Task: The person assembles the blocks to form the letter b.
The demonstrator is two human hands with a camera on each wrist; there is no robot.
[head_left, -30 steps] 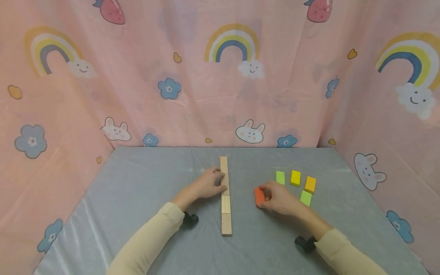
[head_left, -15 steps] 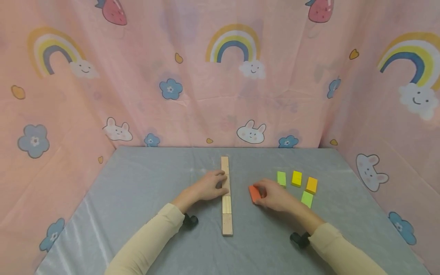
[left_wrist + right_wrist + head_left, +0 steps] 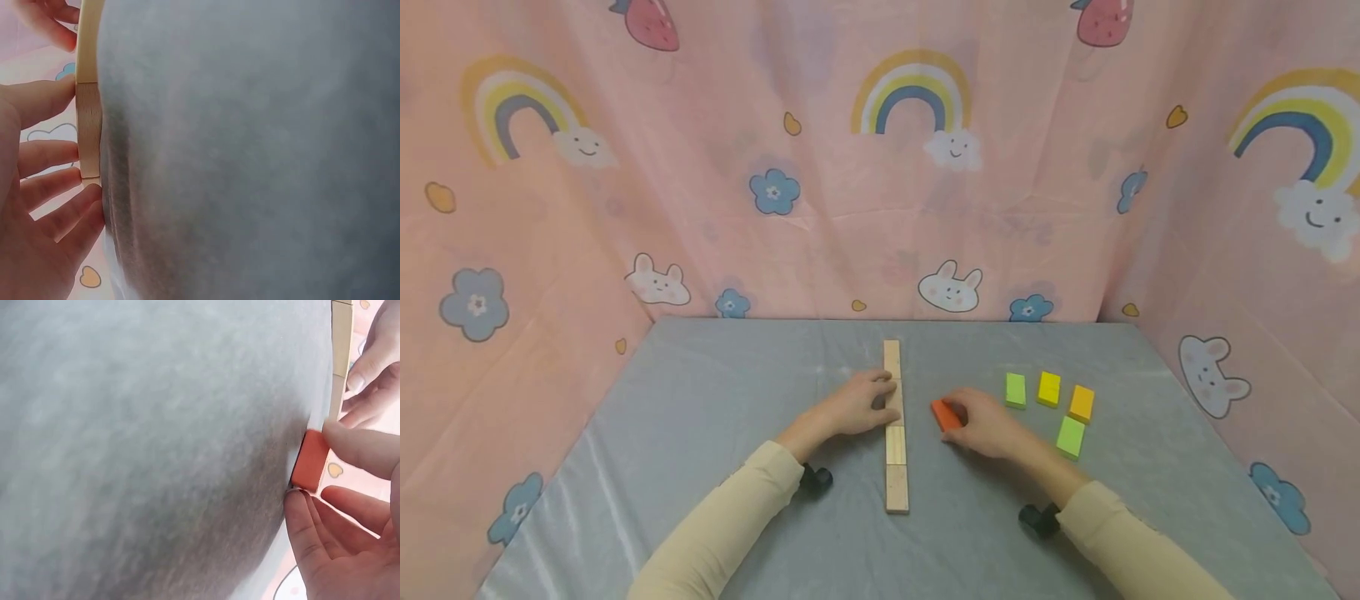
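Note:
A straight row of pale wooden blocks (image 3: 896, 446) lies end to end on the grey cloth, running away from the person. My left hand (image 3: 852, 406) rests thumb and fingertips on the row's farther half; the left wrist view shows the fingers (image 3: 47, 156) spread along a wooden block (image 3: 89, 128). To the right of the row, my right hand (image 3: 988, 423) pinches an orange-red block (image 3: 945, 415) between thumb and fingers at its two ends. That orange-red block (image 3: 310, 460) lies low against the cloth, slightly turned to the row, with a gap between them in the head view.
Two light green blocks (image 3: 1015, 390), a yellow block (image 3: 1048, 388) and an orange block (image 3: 1081, 403) lie apart on the right side of the cloth-covered table (image 3: 737, 358). A pink printed curtain (image 3: 820, 258) encloses the back and sides.
The right hand has moved left with the orange-red block, nearer the wooden row, and the block has turned a little. The left hand has stayed on the row.

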